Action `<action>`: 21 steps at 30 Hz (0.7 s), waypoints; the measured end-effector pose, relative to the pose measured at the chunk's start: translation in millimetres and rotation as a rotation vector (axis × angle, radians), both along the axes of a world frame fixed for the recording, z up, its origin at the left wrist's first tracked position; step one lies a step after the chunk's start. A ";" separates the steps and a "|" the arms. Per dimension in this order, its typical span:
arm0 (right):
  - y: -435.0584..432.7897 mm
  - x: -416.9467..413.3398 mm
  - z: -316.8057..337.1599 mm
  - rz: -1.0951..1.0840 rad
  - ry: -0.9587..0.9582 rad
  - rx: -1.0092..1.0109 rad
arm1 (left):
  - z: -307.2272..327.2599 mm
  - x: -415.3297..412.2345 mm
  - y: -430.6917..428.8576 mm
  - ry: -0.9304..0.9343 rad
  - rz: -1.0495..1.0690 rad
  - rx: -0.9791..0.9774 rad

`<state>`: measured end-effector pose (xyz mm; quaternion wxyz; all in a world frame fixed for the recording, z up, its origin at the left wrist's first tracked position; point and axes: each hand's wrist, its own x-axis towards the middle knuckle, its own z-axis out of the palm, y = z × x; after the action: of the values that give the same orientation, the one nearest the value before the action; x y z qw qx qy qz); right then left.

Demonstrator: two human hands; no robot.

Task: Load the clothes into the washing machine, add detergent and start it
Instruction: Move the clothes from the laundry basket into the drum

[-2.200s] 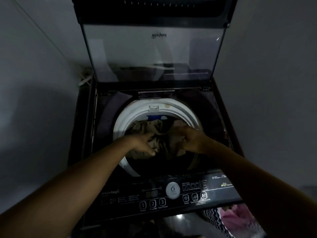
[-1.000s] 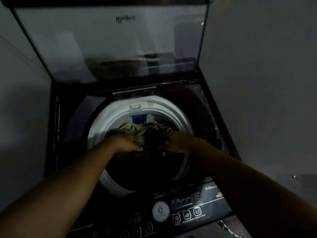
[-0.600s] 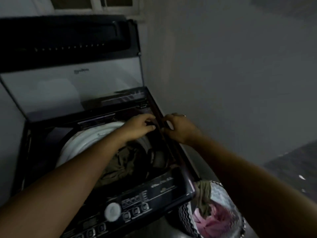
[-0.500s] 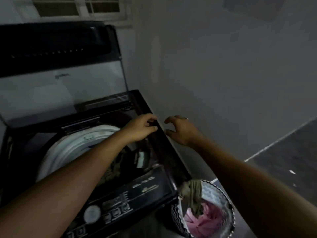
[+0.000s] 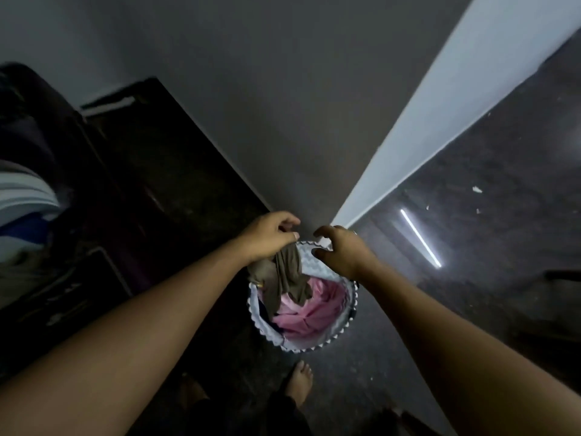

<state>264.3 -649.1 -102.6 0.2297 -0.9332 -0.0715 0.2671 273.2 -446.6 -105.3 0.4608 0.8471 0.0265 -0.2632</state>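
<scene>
The left hand (image 5: 271,235) was closed around the top of an olive-brown garment (image 5: 287,272), thumb pressed against the fingers, and the cloth hung down from that grip in loose folds. The right hand (image 5: 342,250) was just beside it, apart from it, with its fingers (image 5: 323,230) spread and loosely curled like a claw; it held nothing and did not touch the cloth. Both hands were above the far rim of a round laundry basket (image 5: 342,332) with a black-and-white zigzag pattern, which stood on the floor. The lower end of the hanging garment reached down into the basket on its left side, over a heap of pink clothes (image 5: 311,314) that filled the rest of it. The dark washing machine (image 5: 151,171) stood to the left of the basket against the grey wall, and a piece of its white tub rim (image 5: 22,190) showed at the edge, blurred. Near the basket's close side a bare foot (image 5: 300,382) rested on the dark floor, and off to the right a thin bright streak of light (image 5: 419,238) lay across that floor.
</scene>
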 end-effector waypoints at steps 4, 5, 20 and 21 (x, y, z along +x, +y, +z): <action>-30.7 -18.2 -78.5 -0.074 0.107 0.037 | -84.2 -13.4 -22.8 0.124 0.040 0.032; -34.1 -22.0 -99.1 -0.091 0.135 0.045 | -105.9 -16.6 -25.1 0.158 0.044 0.059; 26.0 -33.3 -293.7 -0.511 0.335 0.498 | -318.4 -32.7 19.6 0.275 0.510 0.341; 31.5 -29.2 -295.8 -0.561 0.362 0.564 | -323.4 -33.2 21.9 0.278 0.541 0.267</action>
<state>235.1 -617.6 -398.4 0.5479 -0.7554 0.1562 0.3236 240.0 -424.7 -428.8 0.3910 0.8182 0.3474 -0.2387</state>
